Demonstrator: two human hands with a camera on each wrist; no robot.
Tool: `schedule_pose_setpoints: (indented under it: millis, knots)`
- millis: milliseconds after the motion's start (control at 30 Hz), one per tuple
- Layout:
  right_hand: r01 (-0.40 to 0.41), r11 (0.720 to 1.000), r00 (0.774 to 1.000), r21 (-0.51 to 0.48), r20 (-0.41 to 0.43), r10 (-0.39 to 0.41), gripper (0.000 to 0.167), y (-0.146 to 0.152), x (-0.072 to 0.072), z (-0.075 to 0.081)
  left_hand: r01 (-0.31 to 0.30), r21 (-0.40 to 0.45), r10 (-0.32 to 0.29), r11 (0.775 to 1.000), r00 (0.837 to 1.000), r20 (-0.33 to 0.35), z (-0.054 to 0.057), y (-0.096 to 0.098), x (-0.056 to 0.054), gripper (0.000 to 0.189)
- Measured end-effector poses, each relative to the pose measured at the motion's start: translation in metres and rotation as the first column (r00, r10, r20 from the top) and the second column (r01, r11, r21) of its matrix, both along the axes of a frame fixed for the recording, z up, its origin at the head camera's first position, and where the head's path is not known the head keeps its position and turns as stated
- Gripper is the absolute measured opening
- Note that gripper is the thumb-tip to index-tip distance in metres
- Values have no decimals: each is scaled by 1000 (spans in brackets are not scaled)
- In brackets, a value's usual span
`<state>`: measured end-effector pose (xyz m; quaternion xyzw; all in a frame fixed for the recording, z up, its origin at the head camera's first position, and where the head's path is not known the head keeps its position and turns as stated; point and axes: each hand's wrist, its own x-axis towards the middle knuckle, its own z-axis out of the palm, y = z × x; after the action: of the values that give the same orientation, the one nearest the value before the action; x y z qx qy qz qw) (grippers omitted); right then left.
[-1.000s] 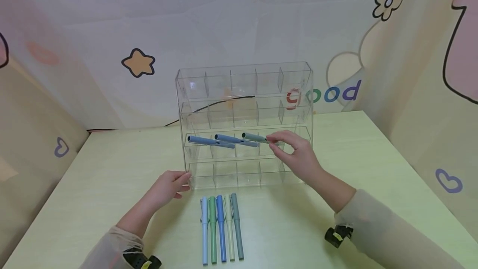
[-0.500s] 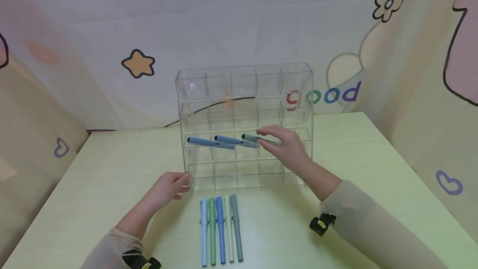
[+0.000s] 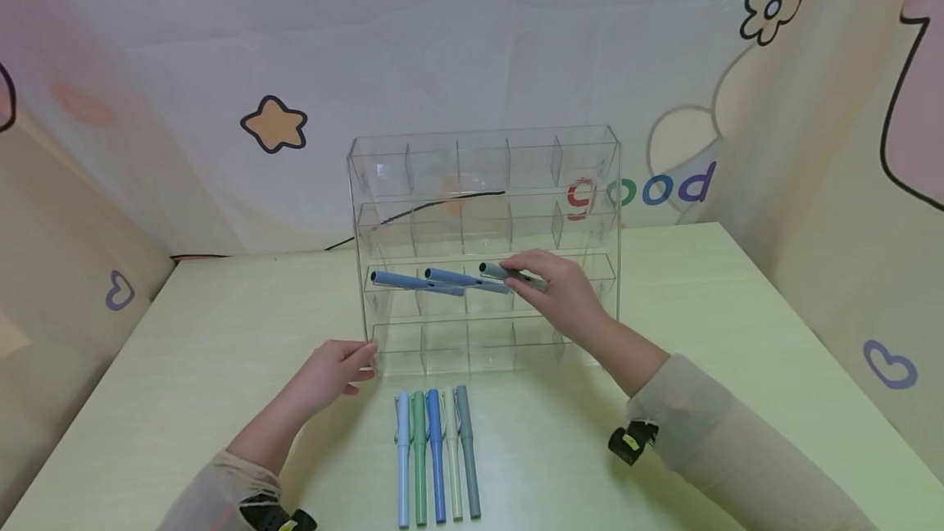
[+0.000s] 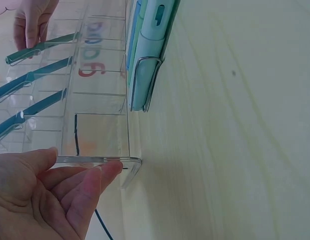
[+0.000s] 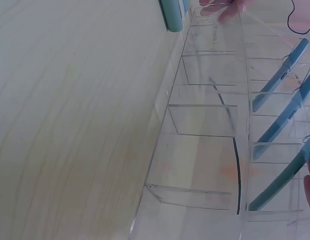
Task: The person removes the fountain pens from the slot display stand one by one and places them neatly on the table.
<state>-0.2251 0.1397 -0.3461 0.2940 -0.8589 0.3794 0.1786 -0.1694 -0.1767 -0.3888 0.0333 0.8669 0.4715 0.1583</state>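
Note:
A clear acrylic rack (image 3: 487, 147) with rows of divided compartments stands on the table. My left hand (image 3: 332, 371) holds its lower left side panel; the left wrist view shows thumb and fingers on either face of that panel (image 4: 97, 159). Two blue pens, one leftmost (image 3: 397, 279) and one beside it (image 3: 447, 277), lie slanted in the second row from the bottom. To their right, a grey-green pen (image 3: 492, 270) slants into the same row. My right hand (image 3: 564, 293) pinches this pen between thumb and fingers, which hide part of its body.
Several capped pens lie side by side in front of the rack: light blue (image 3: 402, 465), green (image 3: 419, 465), blue (image 3: 437, 465), pale green (image 3: 453, 465) and grey-teal (image 3: 468, 465). A printed cloth backdrop (image 3: 442, 39) hangs close behind the table (image 3: 243, 301).
My right hand has moved left along the grey-green pen, from its right part toward its capped end, and grips it there. My left hand stays at the rack's side.

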Motion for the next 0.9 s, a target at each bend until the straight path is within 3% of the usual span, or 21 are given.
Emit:
schedule_pose_setpoints:
  millis: [167,333,567,767,833,900]
  knots:
    - [-18,994,992,-109,-125,5,22,2,0,3,-4,3,4,1000,1000,4,1,1,0,39]
    - [-81,973,960,-214,-279,19,26,5,6,15,-5,-1,5,1000,1000,8,1,2,0,40]
    - [-117,943,941,-313,-339,4,31,7,26,35,-9,-6,9,1000,1000,12,0,1,2,40]
    - [-206,890,949,-406,-305,81,30,9,44,43,-9,-7,9,1000,1000,8,0,1,1,40]
    - [-217,867,963,-449,-244,115,27,10,50,42,-10,-5,10,1000,1000,8,0,1,1,39]
    - [-178,852,982,-493,-138,126,24,10,57,39,-11,-3,11,1000,1000,7,0,1,1,39]
